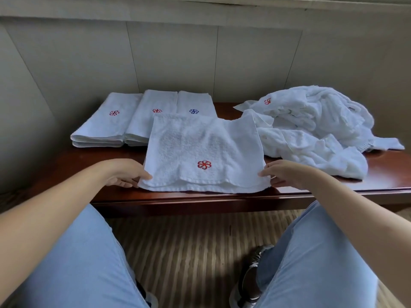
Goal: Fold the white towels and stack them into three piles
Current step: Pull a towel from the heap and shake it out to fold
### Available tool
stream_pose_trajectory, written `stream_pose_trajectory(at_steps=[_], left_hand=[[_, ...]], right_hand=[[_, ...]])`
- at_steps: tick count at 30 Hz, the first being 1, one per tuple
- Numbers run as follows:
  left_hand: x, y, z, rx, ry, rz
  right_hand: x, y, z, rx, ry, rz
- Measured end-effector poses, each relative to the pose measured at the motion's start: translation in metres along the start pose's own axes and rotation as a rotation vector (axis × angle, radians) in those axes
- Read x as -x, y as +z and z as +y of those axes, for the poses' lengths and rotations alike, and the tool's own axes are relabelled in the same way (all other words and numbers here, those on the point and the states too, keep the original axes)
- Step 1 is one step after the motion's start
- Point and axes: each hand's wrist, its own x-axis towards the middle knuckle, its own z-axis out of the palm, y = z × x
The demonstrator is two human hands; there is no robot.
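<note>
A dark polished wooden table [222, 197] is sitting beneath the fingers — grey panelled wall [173, 56] rising beyond them, striped floor [189, 252] lying below.

No readable text or numbers; only embroidered flower emblems on the white towels [204, 152], red or blue.

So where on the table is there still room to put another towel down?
Bare wood shows on the table at the near left, in front of the three folded piles, beside the left hand. A thin strip lies behind the unfolded heap. The middle is covered by the towel being folded, the right by the heap.
</note>
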Motion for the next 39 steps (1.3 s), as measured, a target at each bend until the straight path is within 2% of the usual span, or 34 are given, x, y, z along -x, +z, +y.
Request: stream_pose_trajectory(at_steps=[2, 4, 6, 11, 13, 16, 18, 22, 27, 30, 39], left_hand=[[0.001, -0.007, 0.005, 0.114, 0.055, 0.015], [0.002, -0.02, 0.012, 0.344, 0.107, 0.008], [0.006, -0.027, 0.014, 0.473, 0.119, -0.002], [0.014, 0.002, 0.001, 0.253, -0.014, -0.096], [0.014, 0.004, -0.003, 0.3, -0.021, -0.131], [0.011, -0.001, -0.009, 0.344, -0.015, -0.175], [0.01, -0.002, -0.012, 0.342, -0.005, -0.204], [0.009, -0.001, -0.016, 0.35, 0.014, -0.224], [0.011, -0.003, -0.017, 0.333, 0.028, -0.28], [0.012, -0.005, -0.018, 0.329, 0.041, -0.283], [0.007, -0.007, -0.025, 0.238, 0.064, -0.171]], right_hand=[[0.0, -0.007, -0.012, -0.099, -0.066, 0.063], [0.001, -0.021, -0.024, -0.284, -0.14, 0.143], [0.004, -0.029, -0.027, -0.316, -0.159, 0.167], [0.003, -0.002, 0.009, -0.227, 0.118, 0.048], [0.002, -0.004, 0.011, -0.223, 0.127, 0.006], [0.008, -0.012, 0.012, -0.269, 0.163, -0.144], [0.012, -0.013, 0.019, -0.283, 0.191, -0.165], [0.019, -0.007, 0.022, -0.34, 0.184, -0.186], [0.016, -0.008, 0.024, -0.323, 0.152, -0.076], [0.015, -0.011, 0.027, -0.363, 0.14, -0.087], [0.012, -0.017, 0.032, -0.325, 0.12, -0.156]])
